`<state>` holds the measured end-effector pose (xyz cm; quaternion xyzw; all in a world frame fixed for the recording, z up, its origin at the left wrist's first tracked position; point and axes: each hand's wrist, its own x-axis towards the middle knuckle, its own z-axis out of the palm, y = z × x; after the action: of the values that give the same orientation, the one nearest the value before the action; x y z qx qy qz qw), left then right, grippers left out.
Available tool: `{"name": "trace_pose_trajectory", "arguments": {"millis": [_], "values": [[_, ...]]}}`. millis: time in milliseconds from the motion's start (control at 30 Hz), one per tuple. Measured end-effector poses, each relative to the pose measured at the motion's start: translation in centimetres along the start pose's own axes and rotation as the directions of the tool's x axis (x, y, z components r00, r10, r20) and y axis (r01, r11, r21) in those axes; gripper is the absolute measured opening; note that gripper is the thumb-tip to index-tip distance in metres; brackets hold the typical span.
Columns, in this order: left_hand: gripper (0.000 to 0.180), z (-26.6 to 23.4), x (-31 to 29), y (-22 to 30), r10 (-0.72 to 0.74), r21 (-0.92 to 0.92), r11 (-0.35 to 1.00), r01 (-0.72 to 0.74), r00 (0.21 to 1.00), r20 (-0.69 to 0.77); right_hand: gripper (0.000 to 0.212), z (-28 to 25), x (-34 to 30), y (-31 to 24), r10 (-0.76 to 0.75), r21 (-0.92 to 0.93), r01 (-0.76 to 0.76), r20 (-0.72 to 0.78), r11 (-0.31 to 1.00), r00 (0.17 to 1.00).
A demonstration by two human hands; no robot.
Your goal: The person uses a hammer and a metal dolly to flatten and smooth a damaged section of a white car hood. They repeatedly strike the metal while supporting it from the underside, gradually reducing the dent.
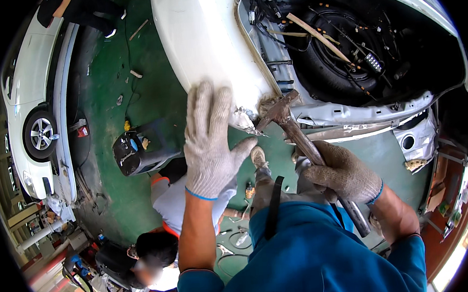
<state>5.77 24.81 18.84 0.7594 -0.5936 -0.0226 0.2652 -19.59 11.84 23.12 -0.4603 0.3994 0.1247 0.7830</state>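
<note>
My right hand (343,172), in a knitted work glove with a blue cuff, is closed around the handle of a worn hammer (304,141). The rusty hammer head lies over the damaged corner (247,119) of a white car body panel (206,35); whether it touches the metal I cannot tell. At that corner the paint is broken and the edge is crumpled. My gloved left hand (208,139) is stretched out flat, fingertips over the lower edge of the panel and thumb pointing toward the hammer. Nothing is in it.
Right of the panel, the open trunk (340,48) holds a spare wheel, loose wiring and a wooden stick (318,34). A person (169,225) crouches close at my left, beside a dark stool-like object (138,152). Another white car (36,104) stands far left. Cables lie on the green floor (114,196).
</note>
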Motion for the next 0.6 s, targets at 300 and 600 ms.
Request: {"name": "trace_pose_trajectory", "arguments": {"millis": [300, 600], "values": [[0.044, 6.8, -11.5, 5.1, -0.580, -0.803, 0.214, 0.557, 0.733, 0.354, 0.052, 1.9, -0.8, 1.5, -0.061, 0.052, 0.065, -0.078, 0.996, 0.995], [0.032, 5.1, -3.5, 1.5, -0.611, -0.855, 0.411, 0.316, 0.791, -0.002, 0.053, 3.5, -1.0, 1.7, -0.086, -0.016, 0.084, -0.148, 0.996, 0.985]]}}
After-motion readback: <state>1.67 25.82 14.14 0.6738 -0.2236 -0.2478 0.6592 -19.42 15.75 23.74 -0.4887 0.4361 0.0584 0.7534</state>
